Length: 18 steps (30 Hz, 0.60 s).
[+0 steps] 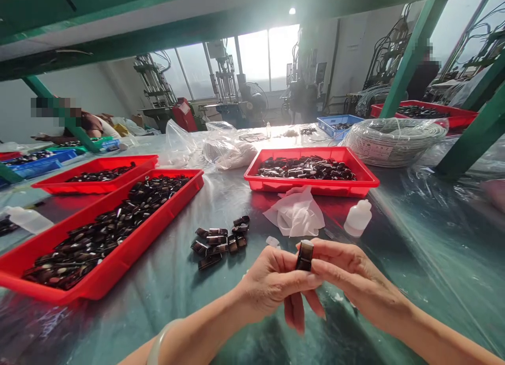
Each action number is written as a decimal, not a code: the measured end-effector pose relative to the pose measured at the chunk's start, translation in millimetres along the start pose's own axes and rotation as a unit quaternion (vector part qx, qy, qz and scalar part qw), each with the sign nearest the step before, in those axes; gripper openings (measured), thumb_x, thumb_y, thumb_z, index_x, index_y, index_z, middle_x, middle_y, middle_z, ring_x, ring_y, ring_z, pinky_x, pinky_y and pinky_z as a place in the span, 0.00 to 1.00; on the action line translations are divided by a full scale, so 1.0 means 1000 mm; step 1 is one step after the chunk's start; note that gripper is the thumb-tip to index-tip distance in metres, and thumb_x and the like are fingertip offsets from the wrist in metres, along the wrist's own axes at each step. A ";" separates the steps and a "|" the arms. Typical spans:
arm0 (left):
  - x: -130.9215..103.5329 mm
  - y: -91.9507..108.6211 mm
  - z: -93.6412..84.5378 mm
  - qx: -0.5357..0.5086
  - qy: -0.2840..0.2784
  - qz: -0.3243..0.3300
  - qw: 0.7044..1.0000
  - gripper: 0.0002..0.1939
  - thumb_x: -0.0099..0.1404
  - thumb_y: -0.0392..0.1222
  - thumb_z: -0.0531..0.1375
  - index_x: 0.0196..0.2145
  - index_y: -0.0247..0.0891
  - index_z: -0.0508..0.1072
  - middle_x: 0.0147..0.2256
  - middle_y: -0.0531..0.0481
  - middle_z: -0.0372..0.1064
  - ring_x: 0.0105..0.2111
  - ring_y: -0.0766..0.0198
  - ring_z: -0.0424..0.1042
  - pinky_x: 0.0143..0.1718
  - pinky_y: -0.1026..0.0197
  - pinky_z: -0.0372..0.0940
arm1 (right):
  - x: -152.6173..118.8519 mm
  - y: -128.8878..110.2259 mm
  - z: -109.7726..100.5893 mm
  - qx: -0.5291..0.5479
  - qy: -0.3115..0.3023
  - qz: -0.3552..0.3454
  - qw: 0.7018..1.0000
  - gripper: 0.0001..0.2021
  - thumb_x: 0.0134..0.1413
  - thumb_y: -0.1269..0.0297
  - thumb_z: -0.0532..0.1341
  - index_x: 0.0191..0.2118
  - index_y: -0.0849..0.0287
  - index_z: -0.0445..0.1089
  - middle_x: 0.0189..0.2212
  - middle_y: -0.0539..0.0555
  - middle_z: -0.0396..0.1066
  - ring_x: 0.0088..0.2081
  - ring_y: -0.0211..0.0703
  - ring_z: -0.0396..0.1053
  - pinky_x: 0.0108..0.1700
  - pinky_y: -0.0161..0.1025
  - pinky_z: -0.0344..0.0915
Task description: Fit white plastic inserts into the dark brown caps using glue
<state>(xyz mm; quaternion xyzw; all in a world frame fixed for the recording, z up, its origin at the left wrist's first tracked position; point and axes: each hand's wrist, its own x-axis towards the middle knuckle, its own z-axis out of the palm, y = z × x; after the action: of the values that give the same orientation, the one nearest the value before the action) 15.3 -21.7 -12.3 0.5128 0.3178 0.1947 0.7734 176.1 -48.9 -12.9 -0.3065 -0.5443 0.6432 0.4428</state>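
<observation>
green tabletop (158, 262); left hand (270, 281) and right hand (355, 273) pinch one dark piece (305, 255)

No legible text, numbers, brands or signs, one whitish label (377, 153) on the plastic-wrapped coil (406, 136) at the right, its print too small to read.

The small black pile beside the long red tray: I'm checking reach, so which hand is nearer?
Left. The left hand is just right of the small black pile and closer to the camera; the right hand is farther right, beyond the left.
</observation>
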 end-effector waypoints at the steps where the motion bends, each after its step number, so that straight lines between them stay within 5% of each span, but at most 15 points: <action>1: 0.000 0.000 0.000 0.016 0.001 -0.004 1.000 0.14 0.55 0.46 0.61 0.25 0.29 0.73 0.21 0.47 0.73 0.11 0.70 0.66 0.09 0.72 0.58 | 0.001 0.001 0.001 -0.002 -0.002 0.006 1.000 0.12 0.54 0.61 0.56 0.39 0.62 0.71 0.27 0.50 0.67 0.27 0.34 0.63 0.31 0.34 0.61; 7: 0.003 0.014 -0.010 0.097 0.090 0.026 0.991 0.21 0.56 0.54 0.57 0.26 0.30 0.72 0.21 0.48 0.72 0.11 0.71 0.65 0.10 0.72 0.56 | 0.006 0.007 0.000 -0.061 0.070 0.018 0.995 0.15 0.53 0.55 0.56 0.34 0.62 0.72 0.24 0.50 0.66 0.26 0.34 0.60 0.29 0.32 0.58; 12: 0.016 0.045 -0.021 0.190 0.169 -0.012 0.967 0.24 0.54 0.60 0.56 0.24 0.31 0.70 0.17 0.49 0.70 0.10 0.71 0.62 0.11 0.70 0.53 | 0.005 0.010 -0.002 -0.065 0.103 0.038 0.992 0.18 0.51 0.51 0.56 0.33 0.63 0.73 0.25 0.52 0.69 0.24 0.33 0.61 0.27 0.32 0.58; 18: 0.072 0.102 -0.026 0.259 0.213 0.008 0.942 0.20 0.54 0.53 0.60 0.20 0.30 0.69 0.12 0.50 0.65 0.10 0.72 0.61 0.13 0.69 0.53 | 0.004 0.009 -0.001 -0.051 0.093 0.036 0.994 0.16 0.49 0.53 0.59 0.34 0.62 0.72 0.25 0.51 0.69 0.23 0.33 0.62 0.26 0.32 0.59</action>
<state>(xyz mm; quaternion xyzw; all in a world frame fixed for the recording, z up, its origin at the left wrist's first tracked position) 51.8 80.7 53.1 0.6446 0.5101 0.2164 0.5267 173.4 -44.6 -21.5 -0.4066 -0.5214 0.5987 0.4521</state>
